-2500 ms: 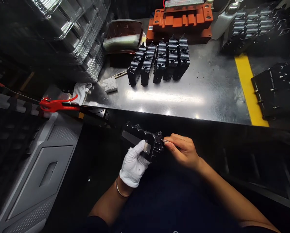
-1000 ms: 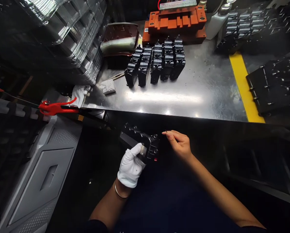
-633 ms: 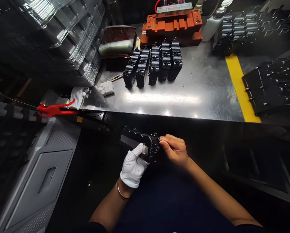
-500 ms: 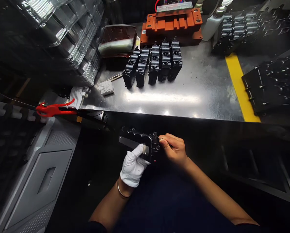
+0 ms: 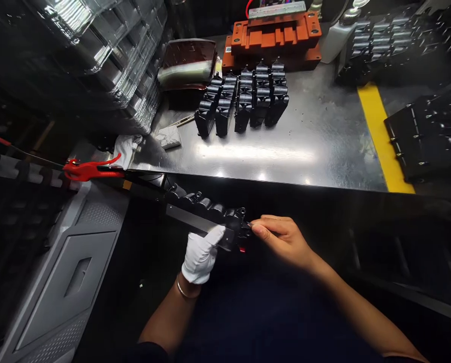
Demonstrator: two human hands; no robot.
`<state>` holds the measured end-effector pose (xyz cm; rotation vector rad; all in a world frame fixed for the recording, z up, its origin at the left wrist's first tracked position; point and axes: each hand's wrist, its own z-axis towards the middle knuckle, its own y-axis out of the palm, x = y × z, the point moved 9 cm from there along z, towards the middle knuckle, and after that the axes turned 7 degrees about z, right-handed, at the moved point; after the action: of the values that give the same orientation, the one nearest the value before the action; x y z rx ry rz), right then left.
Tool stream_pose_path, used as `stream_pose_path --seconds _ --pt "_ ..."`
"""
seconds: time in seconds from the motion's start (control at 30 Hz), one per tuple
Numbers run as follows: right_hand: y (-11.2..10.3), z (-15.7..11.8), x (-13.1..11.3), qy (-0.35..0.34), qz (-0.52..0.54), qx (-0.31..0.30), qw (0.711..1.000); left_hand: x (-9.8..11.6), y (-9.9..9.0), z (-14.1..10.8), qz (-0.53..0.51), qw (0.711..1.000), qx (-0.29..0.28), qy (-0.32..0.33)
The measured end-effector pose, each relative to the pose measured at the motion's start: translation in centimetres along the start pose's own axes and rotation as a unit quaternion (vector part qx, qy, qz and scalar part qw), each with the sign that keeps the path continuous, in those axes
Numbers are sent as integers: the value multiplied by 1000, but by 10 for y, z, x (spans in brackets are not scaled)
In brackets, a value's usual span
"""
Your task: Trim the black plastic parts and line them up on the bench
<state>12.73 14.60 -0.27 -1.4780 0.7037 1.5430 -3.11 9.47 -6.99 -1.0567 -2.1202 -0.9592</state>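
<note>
Head view gives, nearest, the bare right hand [image 5: 285, 241], its thumb and forefinger pinched on a small thin piece [image 5: 250, 225], too dark to tell exactly what it is. The gloved left hand [image 5: 198, 257] is closed around a black ribbed part [image 5: 233, 222], which is in the air before the bench edge, its thumb pressing the flat strip [image 5: 187, 218] on the side. Probably this grip keeps the part steady, and its end is turned to the right fingers so that they reach it easily. Farther, at the left, a red air gun [image 5: 85, 171] lies beside the bench corner, perhaps to be within reach. On the metal bench [image 5: 323, 151] five similar black parts [image 5: 244, 103] stand side by side, perhaps so that each can be taken singly. Behind them is an orange block [image 5: 278, 36], and to the right a yellow strip [image 5: 376, 126] crosses the metal.
</note>
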Motion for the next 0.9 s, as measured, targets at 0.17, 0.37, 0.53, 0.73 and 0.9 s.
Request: stream_pose_path --seconds 0.17,0.37,0.53,0.73,0.9 --pt "2 2 1 15 1 -20 1000 18 -4 -3 90 989 18 115" --pt "3 2 2 -1 18 -31 999 16 -1 -2 124 986 2 116" --pt "4 3 0 -28 14 -38 999 18 -2 -2 95 988 -3 120" --pt "5 3 -1 -35 18 -34 999 20 4 -2 137 984 -25 113" --pt "4 1 6 8 29 -36 999 24 0 -6 161 975 -7 155"
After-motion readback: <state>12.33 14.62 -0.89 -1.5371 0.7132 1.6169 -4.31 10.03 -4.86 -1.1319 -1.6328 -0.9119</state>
